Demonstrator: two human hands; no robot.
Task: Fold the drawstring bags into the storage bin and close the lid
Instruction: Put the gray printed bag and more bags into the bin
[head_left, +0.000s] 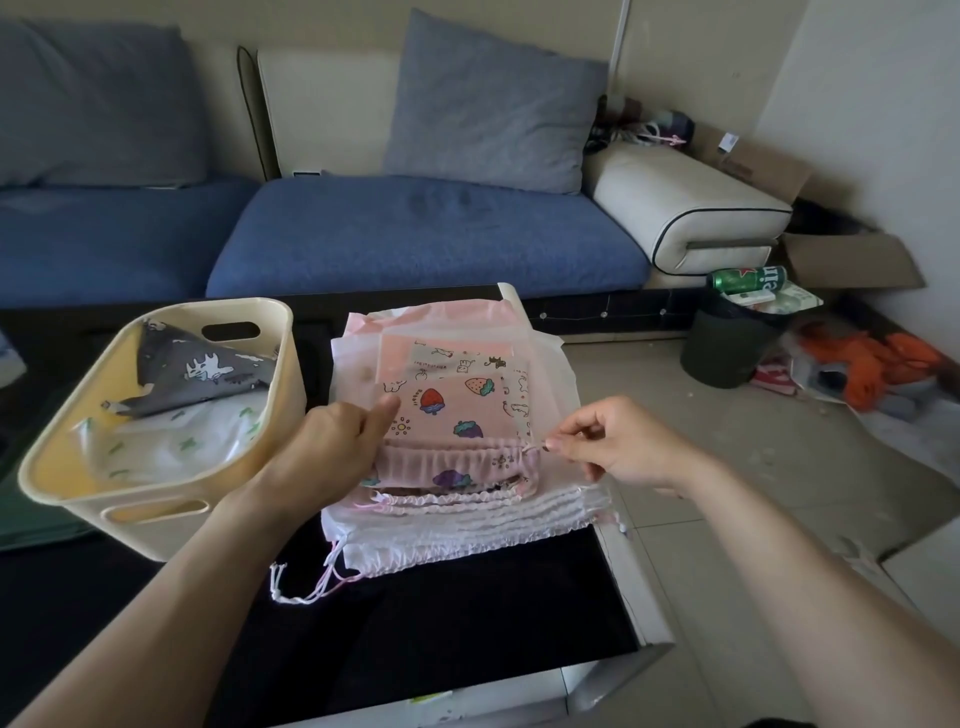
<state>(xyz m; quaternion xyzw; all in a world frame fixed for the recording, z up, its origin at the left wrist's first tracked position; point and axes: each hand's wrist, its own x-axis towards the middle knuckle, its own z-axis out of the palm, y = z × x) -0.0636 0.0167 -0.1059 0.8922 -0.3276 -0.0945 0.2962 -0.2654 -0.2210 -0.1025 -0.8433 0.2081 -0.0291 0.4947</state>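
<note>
1. Setting: a living room with a blue sofa (415, 234) along the back and a black low table (441, 623) in the foreground, on which the work lies.
2. Left hand (332, 441): at the 9 o'clock edge of the top bag, thumb laid on the printed face and the other digits hidden beneath; it appears to grip that edge, probably to steady the cloth while the cord is handled.
3. Right hand (618, 447): at 3 o'clock of the same bag, fingertips (553, 444) pinching the thin cord end at the gathered hem, the remaining digits curled; likely tidying the string before the fold.
4. Top bag (452, 410): pink, printed with strawberries, lying flat with its gathered mouth towards the viewer.
5. Stack of bags (467, 525): pale drawstring bags beneath it, hems stepped towards 6 o'clock, loose cords (306, 582) trailing off at 7 o'clock. These remain to be folded.
6. Storage bin (161, 509): cream, at 9 o'clock of the stack, just beside it. It holds a grey printed bag (208, 369) over a white one (171, 447); no lid is visible.
7. Periphery: a dark waste bin (727, 353) with a green can (748, 278) at 2 o'clock, on the tiled floor.
</note>
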